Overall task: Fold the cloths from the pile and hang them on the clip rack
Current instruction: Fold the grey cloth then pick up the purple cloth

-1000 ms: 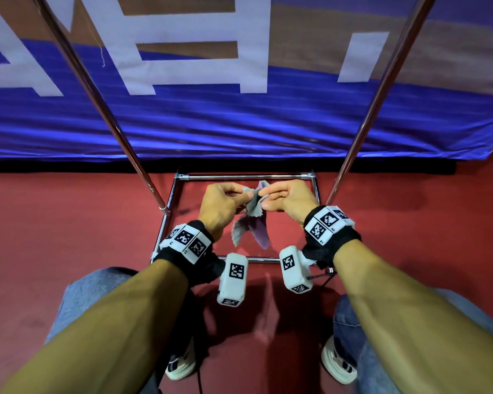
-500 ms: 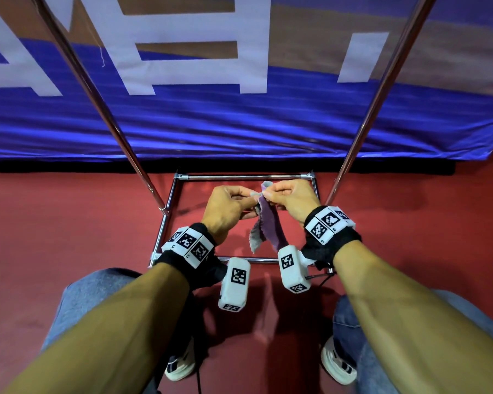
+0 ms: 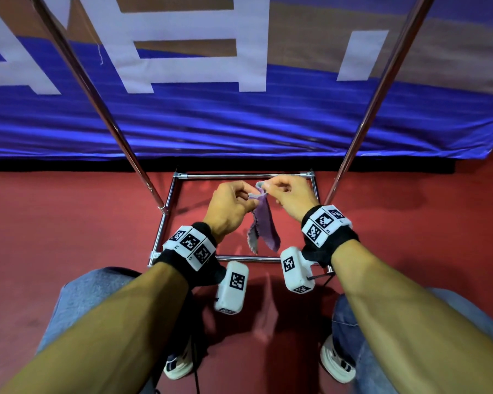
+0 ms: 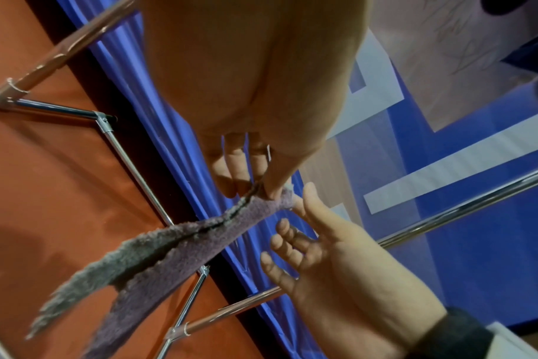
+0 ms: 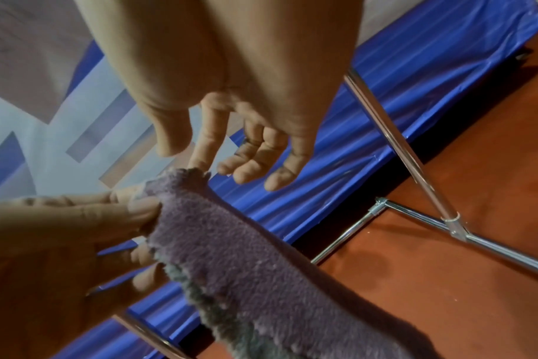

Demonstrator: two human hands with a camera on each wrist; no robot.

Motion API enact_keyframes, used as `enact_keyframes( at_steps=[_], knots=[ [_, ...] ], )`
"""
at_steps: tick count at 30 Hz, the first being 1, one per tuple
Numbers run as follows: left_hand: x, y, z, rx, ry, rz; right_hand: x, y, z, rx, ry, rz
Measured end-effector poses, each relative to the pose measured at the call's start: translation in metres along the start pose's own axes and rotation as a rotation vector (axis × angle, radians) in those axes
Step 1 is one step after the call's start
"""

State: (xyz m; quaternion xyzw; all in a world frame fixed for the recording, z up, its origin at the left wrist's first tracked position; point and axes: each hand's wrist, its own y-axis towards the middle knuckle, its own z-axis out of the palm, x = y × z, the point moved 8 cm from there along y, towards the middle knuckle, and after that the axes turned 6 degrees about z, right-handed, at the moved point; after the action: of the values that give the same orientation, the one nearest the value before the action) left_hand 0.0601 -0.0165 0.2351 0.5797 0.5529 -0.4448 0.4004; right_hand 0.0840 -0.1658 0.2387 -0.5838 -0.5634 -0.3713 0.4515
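A small purple-and-grey cloth (image 3: 264,223) hangs as a narrow folded strip above the rack's chrome base frame (image 3: 239,176). My left hand (image 3: 249,196) pinches the cloth's top end between thumb and fingers, which shows close up in the left wrist view (image 4: 258,192) and in the right wrist view (image 5: 148,211). My right hand (image 3: 271,186) is right beside it. Its index fingertip touches the cloth's top corner (image 5: 194,175), with the thumb held apart and the other fingers loosely bent. The cloth (image 4: 184,245) trails down loose. No clips and no pile are in view.
Two slanted chrome uprights (image 3: 97,89) (image 3: 382,89) rise on either side of my hands. A blue banner (image 3: 239,123) with white letters hangs behind the rack. Red floor (image 3: 69,223) lies all around. My knees and shoes (image 3: 180,365) are at the bottom.
The cloth has gone from a spread, crumpled shape between both pinching hands to a narrow strip hanging from the left hand's pinch. The right thumb has come off it.
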Motion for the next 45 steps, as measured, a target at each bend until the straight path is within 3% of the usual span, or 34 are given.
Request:
enact_keyframes(
  at_steps=[3, 12, 17, 24, 28, 33, 37, 41, 45],
  knots=[
    [0.000, -0.001, 0.000, 0.014, -0.008, 0.005, 0.001, 0.001, 0.004, 0.022, -0.204, -0.046],
    [0.001, 0.002, -0.018, -0.109, -0.043, 0.001, -0.007, 0.006, -0.005, -0.048, -0.423, 0.046],
    [0.008, 0.004, -0.028, -0.184, -0.056, 0.001, -0.009, 0.004, -0.001, 0.027, -0.271, 0.070],
    [0.001, 0.002, -0.026, -0.178, -0.143, 0.028, -0.003, -0.003, 0.008, 0.158, -0.023, 0.061],
    [-0.002, 0.001, -0.023, -0.170, -0.207, 0.022, -0.002, 0.000, 0.003, 0.098, 0.091, 0.074],
    [-0.003, -0.004, -0.002, -0.006, -0.234, -0.042, 0.002, 0.000, -0.007, -0.002, 0.179, 0.065],
    [-0.002, -0.004, -0.004, -0.036, -0.263, -0.039, 0.003, -0.002, -0.013, -0.066, 0.157, 0.085],
    [-0.002, -0.001, -0.016, -0.122, -0.315, -0.029, -0.010, -0.006, 0.007, 0.129, 0.151, 0.225],
    [0.005, 0.000, -0.029, -0.226, -0.311, -0.038, -0.009, -0.007, 0.013, 0.206, 0.032, 0.206]
  ],
)
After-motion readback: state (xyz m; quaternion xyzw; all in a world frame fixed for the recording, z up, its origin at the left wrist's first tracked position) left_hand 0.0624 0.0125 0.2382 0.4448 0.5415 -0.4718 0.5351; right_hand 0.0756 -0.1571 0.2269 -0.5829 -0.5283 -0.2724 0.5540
